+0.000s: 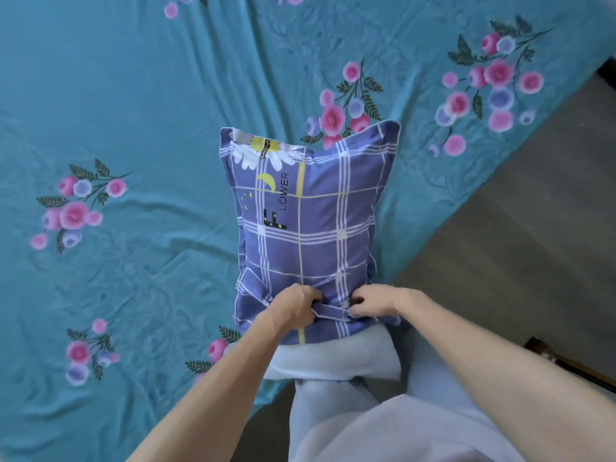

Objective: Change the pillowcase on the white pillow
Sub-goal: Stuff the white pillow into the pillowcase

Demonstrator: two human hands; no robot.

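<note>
Teal floral bedsheet [133, 111] covers the bed beside a grey, seemingly wooden floor [533, 228]

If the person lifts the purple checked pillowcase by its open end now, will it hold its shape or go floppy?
Probably floppy at the grip: the purple checked pillowcase bunches and creases where the left hand and right hand pinch its hem. The filled part looks plump and should keep its bulk. It seems light, and the white pillow sticking out below might slide out.

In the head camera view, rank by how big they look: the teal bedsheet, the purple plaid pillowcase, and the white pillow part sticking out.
1. Bedsheet, largest by far.
2. Pillowcase.
3. Exposed pillow, smallest; most of it is hidden inside the pillowcase.
</note>
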